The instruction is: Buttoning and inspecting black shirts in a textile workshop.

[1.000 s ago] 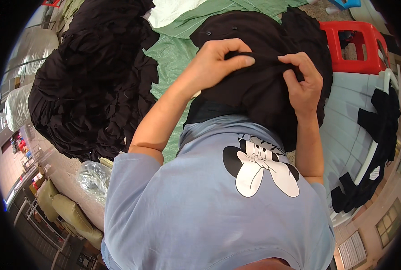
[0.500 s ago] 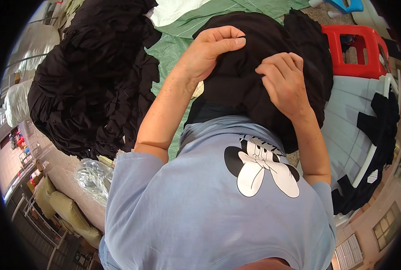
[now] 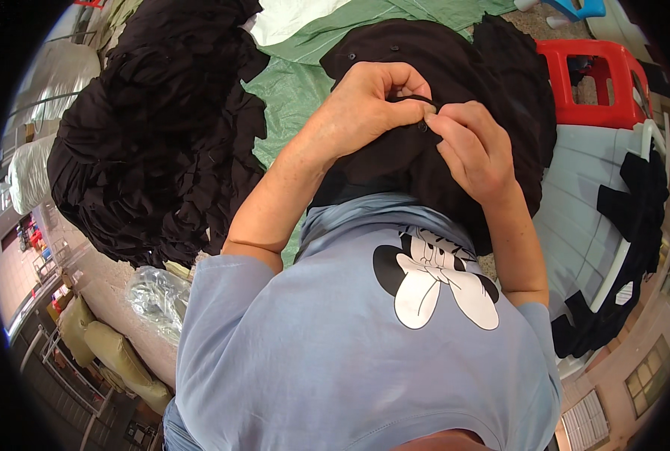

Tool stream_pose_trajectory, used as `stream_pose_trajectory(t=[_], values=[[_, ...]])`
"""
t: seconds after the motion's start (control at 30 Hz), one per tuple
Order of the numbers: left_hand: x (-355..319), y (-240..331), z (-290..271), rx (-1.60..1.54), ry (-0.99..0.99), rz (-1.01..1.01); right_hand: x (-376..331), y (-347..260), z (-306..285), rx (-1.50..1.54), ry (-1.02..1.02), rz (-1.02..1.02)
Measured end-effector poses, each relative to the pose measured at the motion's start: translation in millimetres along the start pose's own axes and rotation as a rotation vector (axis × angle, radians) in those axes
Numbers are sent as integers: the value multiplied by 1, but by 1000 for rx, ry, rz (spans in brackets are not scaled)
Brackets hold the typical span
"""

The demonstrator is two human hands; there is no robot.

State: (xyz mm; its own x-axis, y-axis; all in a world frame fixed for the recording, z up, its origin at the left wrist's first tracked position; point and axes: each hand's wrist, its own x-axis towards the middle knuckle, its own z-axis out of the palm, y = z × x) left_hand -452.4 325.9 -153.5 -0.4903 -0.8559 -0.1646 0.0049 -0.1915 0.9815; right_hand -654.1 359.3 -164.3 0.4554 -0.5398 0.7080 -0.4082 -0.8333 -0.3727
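A black garment (image 3: 384, 161) with small dark buttons lies spread over my lap. My left hand (image 3: 369, 105) is closed in a pinch on its edge, lifting a fold between thumb and fingers. My right hand (image 3: 476, 150) meets it there, thumb and forefinger pinched on the same edge, the fingertips of both hands almost touching. One button (image 3: 423, 128) shows just below the fingertips; two more buttons sit farther up on the cloth. Exactly what lies between the right fingertips is hidden.
A big heap of black garments (image 3: 154, 135) stands at the left on a green sheet (image 3: 290, 120). To the right are a red plastic stool (image 3: 591, 113) and a pale blue-grey surface (image 3: 576, 203) with black clothing (image 3: 636, 218). A clear plastic bag (image 3: 157, 301) lies at lower left.
My two hands have come together: the left moved right and down, the right slightly up. Buttons on the garment now show, and a fold of its edge is raised between the fingers.
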Motion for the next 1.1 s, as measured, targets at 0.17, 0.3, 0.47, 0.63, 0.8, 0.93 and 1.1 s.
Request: stream_pose_trajectory(t=[0.17, 0.3, 0.47, 0.63, 0.8, 0.93, 1.1], values=[[-1, -1, 2, -32, -1, -77, -6, 0, 8, 87, 83, 59], [1, -6, 5, -16, -30, -103, -4, 0, 8, 33, 7, -45], [0, -12, 10, -22, -27, -74, 2, -10, 5, 87, 45, -1], [1, -9, 2, 37, 23, -94, -18, -20, 0, 497, 131, 497], [-2, -5, -1, -75, -39, -86, -5, -10, -8, 345, 22, 413], [0, -8, -4, -12, -121, -79, -3, -9, -5, 202, -62, 289], [0, -7, -9, 30, -168, -96, -7, -1, 3, -19, 12, 22]])
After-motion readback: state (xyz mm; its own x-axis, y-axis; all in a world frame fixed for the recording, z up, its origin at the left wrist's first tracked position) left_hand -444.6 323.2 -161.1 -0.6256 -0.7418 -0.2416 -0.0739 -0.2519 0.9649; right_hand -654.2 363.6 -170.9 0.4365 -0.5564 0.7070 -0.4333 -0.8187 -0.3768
